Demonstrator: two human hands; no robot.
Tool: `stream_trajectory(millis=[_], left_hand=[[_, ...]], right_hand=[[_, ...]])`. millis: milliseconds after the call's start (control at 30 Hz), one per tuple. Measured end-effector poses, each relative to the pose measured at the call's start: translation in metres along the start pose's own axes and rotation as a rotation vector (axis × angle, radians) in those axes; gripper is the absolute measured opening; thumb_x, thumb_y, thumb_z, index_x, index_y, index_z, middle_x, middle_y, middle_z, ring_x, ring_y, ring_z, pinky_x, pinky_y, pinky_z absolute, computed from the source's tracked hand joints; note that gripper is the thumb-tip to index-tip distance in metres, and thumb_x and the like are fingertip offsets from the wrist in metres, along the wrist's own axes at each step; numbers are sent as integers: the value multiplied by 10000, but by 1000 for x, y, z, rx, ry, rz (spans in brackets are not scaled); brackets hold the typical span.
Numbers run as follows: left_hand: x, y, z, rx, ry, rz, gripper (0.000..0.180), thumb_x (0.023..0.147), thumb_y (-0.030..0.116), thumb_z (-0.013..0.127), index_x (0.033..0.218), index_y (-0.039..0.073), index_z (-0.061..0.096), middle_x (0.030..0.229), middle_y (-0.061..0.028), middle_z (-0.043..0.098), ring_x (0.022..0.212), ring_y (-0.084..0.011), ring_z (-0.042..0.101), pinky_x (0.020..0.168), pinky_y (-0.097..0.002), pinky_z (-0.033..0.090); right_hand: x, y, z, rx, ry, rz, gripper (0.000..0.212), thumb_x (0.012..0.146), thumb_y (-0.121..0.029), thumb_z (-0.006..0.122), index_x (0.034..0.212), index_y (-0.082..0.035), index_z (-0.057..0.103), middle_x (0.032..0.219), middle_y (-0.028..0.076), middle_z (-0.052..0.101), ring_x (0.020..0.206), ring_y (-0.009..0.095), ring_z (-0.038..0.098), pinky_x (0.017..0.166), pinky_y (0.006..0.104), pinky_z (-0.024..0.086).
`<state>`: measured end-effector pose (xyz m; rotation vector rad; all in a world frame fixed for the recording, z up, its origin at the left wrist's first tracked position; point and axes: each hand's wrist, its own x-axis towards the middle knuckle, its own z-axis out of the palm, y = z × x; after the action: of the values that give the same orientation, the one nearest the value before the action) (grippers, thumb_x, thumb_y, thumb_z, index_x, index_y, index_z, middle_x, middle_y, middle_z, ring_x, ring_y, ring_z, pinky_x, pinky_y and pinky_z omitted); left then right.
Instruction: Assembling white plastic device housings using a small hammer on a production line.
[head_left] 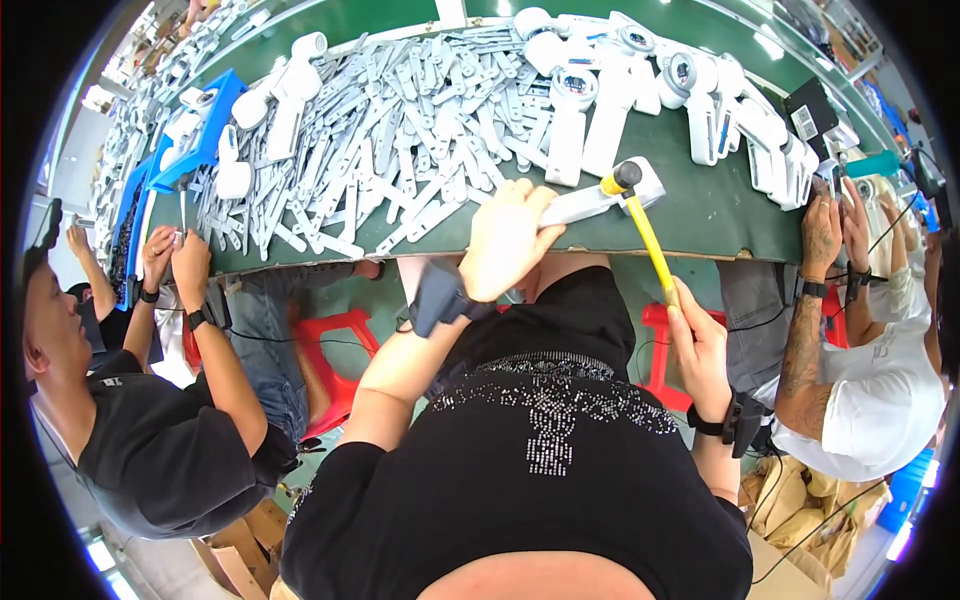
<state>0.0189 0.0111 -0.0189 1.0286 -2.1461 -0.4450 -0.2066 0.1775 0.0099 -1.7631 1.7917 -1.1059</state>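
My left hand [505, 240] is closed around the handle end of a white plastic housing [575, 206], pressing it onto the green tabletop near the front edge. The housing's wider end points right, partly hidden by the hammer head. With my right hand [698, 340] I grip the lower end of a small mallet [650, 243] with a yellow handle and a black-and-yellow head. That head lies over the housing's wide end; whether it touches cannot be told. Beyond my left hand spreads a big heap of grey-white plastic strips [400, 130].
Assembled white handheld units with round heads [572, 120] stand and lie at the back and right. A blue tray [215, 130] sits at the left. Co-workers [150, 400] work on both sides, their hands at the table. Red stools [335, 365] stand below the green table [700, 220].
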Motion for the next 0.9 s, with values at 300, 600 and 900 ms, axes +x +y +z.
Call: stream_trajectory(millis=[300, 600, 900], left_hand=[[7, -29, -50, -1179, -535, -663, 318, 879, 215, 591, 1115, 2, 582, 814, -1, 593, 626, -60, 490, 479, -185, 331], [74, -81, -128, -1565, -251, -659, 257, 937, 211, 527, 1062, -11, 559, 706, 8, 487, 492, -45, 335, 419, -193, 271], [255, -194, -113, -1150, 44, -972, 191, 1005, 251, 411, 998, 72, 476, 797, -54, 498, 576, -118, 425, 399, -216, 275]], right_hand=[[13, 2, 4, 527, 227, 228, 377, 997, -115, 464, 1354, 1, 492, 693, -3, 531, 492, 35, 432, 441, 177, 355], [28, 28, 15, 606, 156, 235, 377, 982, -90, 472, 1349, -7, 505, 683, 9, 540, 484, 40, 448, 431, 182, 358], [48, 49, 15, 523, 150, 223, 385, 986, -96, 457, 1357, -2, 492, 684, 10, 538, 474, 40, 441, 423, 178, 349]])
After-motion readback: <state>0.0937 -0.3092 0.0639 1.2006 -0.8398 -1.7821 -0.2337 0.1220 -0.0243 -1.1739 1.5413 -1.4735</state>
